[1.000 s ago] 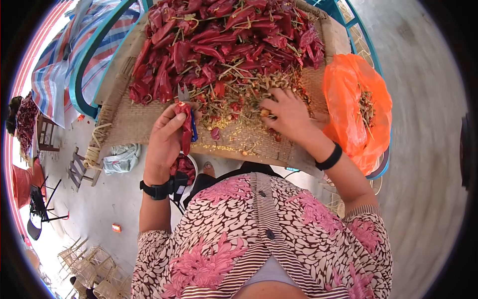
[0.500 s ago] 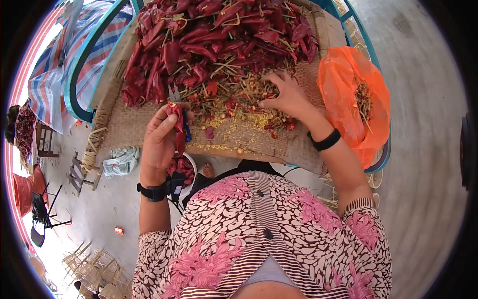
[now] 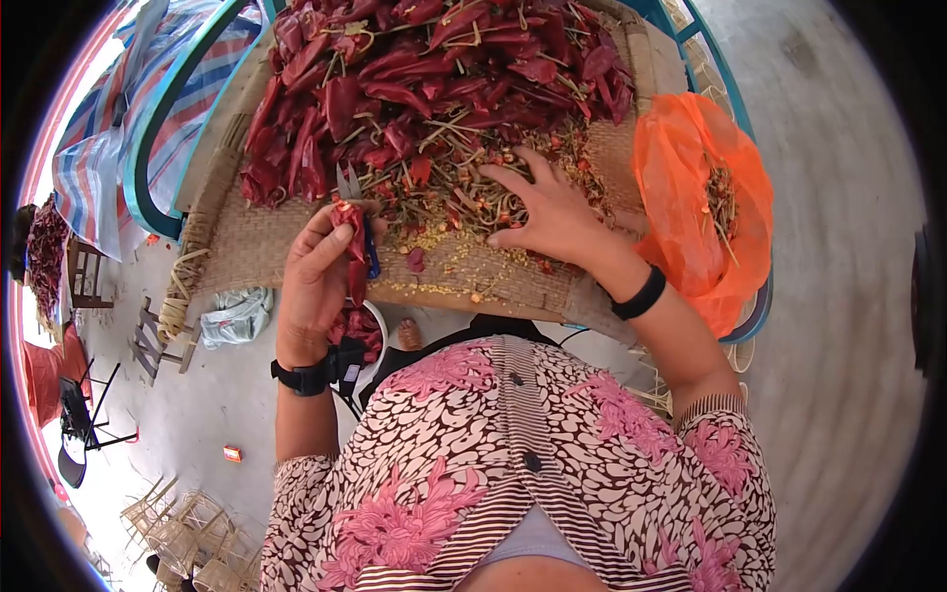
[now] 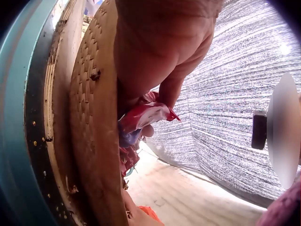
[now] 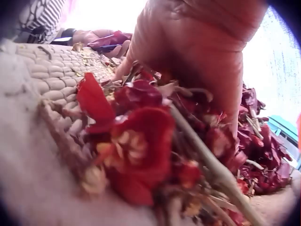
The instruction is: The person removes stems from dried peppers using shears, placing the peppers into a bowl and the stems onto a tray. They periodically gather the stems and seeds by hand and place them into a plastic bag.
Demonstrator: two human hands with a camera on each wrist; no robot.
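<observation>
My left hand (image 3: 318, 266) pinches a red dried chili pepper (image 3: 356, 266), which hangs from the fingers and also shows as a glossy red pod (image 4: 148, 115) in the left wrist view. The same hand holds blue-handled scissors (image 3: 347, 181), metal tips pointing away from the body. My right hand (image 3: 557, 219) lies over a heap of cut stems and caps (image 3: 469, 202), thumb and fingers spread apart. In the right wrist view, its fingers reach down among the stems, with an opened red chili piece (image 5: 141, 146) close to the camera.
A large pile of dried red chilies (image 3: 444, 74) covers the far part of the woven mat (image 3: 232, 252). Yellow seeds (image 3: 434, 237) lie scattered near its front edge. An orange plastic bag (image 3: 681, 197) with stems inside is at the right. Below stands a white container (image 3: 379, 321) of chilies.
My right hand lifted and opened its fingers, then came down over the stems, a little further left. The left hand keeps its hold on the chili and scissors. The view shifted slightly.
</observation>
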